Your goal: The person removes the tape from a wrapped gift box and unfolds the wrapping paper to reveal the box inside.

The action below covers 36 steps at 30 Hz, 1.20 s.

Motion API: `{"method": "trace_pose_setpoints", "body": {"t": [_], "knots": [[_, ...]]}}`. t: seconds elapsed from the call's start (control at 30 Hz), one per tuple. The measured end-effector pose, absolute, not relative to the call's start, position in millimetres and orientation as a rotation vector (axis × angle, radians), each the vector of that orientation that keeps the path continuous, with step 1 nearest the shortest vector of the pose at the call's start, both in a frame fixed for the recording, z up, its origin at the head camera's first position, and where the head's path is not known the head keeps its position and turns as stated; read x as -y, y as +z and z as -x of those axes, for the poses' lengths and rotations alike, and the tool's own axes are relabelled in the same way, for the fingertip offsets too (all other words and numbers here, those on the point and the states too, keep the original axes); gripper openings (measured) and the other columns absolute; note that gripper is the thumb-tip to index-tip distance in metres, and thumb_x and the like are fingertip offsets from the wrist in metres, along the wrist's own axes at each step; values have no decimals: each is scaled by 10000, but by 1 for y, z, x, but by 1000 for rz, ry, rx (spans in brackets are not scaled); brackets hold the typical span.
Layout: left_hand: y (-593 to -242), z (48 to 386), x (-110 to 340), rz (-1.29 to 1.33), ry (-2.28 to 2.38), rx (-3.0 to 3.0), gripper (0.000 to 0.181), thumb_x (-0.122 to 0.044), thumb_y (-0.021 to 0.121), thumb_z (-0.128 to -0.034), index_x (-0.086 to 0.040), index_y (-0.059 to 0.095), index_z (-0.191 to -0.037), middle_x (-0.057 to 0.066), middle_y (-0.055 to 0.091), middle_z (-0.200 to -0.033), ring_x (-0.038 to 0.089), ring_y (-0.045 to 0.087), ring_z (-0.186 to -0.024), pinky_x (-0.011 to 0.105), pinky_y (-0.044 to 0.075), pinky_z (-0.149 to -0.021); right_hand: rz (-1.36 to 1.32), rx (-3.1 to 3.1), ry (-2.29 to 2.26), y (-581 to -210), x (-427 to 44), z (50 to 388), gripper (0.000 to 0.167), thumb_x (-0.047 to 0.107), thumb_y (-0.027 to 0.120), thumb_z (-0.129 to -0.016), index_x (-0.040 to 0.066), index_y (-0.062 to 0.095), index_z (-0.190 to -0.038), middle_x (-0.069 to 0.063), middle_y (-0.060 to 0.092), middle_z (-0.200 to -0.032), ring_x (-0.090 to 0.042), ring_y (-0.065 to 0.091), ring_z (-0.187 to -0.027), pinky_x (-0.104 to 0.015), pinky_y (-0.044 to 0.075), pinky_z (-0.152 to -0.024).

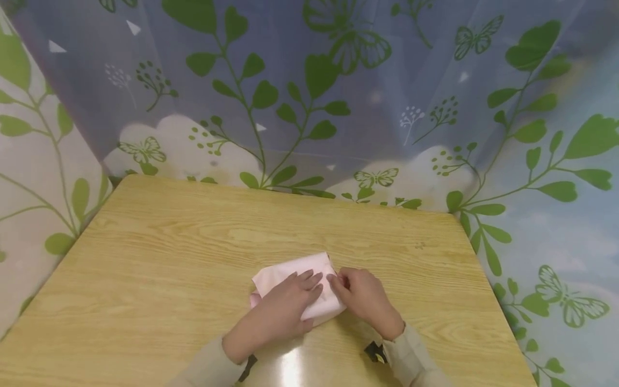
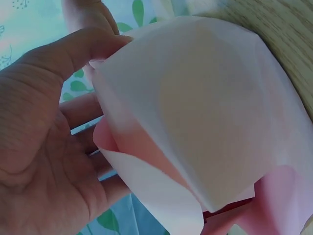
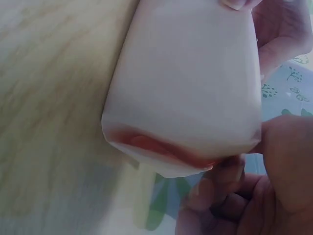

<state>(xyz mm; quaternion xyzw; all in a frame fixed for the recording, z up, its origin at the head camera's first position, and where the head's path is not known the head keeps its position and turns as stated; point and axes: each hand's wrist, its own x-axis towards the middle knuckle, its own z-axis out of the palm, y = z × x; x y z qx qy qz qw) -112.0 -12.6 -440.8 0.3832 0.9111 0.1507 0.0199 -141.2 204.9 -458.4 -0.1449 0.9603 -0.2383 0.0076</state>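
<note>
A box-like bundle wrapped in pale pink paper [image 1: 290, 267] lies on the table. My left hand [image 1: 282, 306] rests across its top with straight fingers, the thumb along the near side. Loose paper at the bundle's left end stands apart in the left wrist view, where a curled flap [image 2: 156, 188] leaves a dark red gap. My right hand [image 1: 365, 295] pinches the paper at the right end between thumb and fingers. That folded end [image 3: 161, 147] shows a reddish inner side in the right wrist view. What the paper encloses is mostly hidden.
The bundle is on a light wood-grain table [image 1: 169, 258]. A curtain [image 1: 300, 134] with green leaves and butterflies stands behind the table and along its sides. Black straps [image 1: 374, 352] show near both sleeve cuffs.
</note>
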Motion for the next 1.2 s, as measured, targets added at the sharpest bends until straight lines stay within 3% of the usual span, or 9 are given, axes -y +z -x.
{"method": "trace_pose_setpoints", "body": {"t": [0.3, 0.5, 0.77, 0.97, 1.2], "knots": [[-440, 109, 8, -1123, 372, -2895, 800, -387, 782, -878, 62, 479, -1466, 233, 432, -1559, 366, 416, -1455, 506, 369, -1192, 489, -3007, -759, -459, -202, 141, 346, 204, 555, -1019, 197, 512, -676, 90, 444, -572, -66, 431, -522, -244, 362, -468], [-443, 112, 11, -1101, 383, -2859, 767, -354, 785, -872, 45, 499, -1461, 205, 404, -1587, 347, 372, -1485, 486, 309, -1229, 486, -2991, -744, -459, -202, 141, 381, 191, 515, -1040, 195, 502, -659, 83, 439, -573, -77, 442, -536, -249, 379, -489], [-443, 114, 12, -1093, 433, -2813, 776, -320, 799, -858, 36, 488, -1473, 195, 380, -1603, 344, 349, -1498, 498, 284, -1237, 470, -2944, -807, -463, -206, 143, 449, 352, 558, -1037, 214, 475, -618, 120, 403, -531, -36, 395, -489, -230, 323, -453], [-444, 114, 13, -1099, 442, -2823, 770, -294, 815, -841, 46, 502, -1458, 206, 400, -1588, 353, 369, -1485, 510, 305, -1225, 482, -2938, -857, -468, -204, 146, 406, 289, 543, -1036, 216, 521, -637, 111, 439, -566, -42, 440, -534, -237, 369, -484], [-444, 115, 14, -1120, 430, -2828, 774, -297, 814, -840, 48, 502, -1458, 209, 401, -1587, 356, 372, -1483, 510, 311, -1222, 398, -2955, -946, -471, -211, 151, 476, 336, 527, -1058, 184, 505, -608, 95, 429, -520, -62, 403, -472, -231, 320, -437]]}}
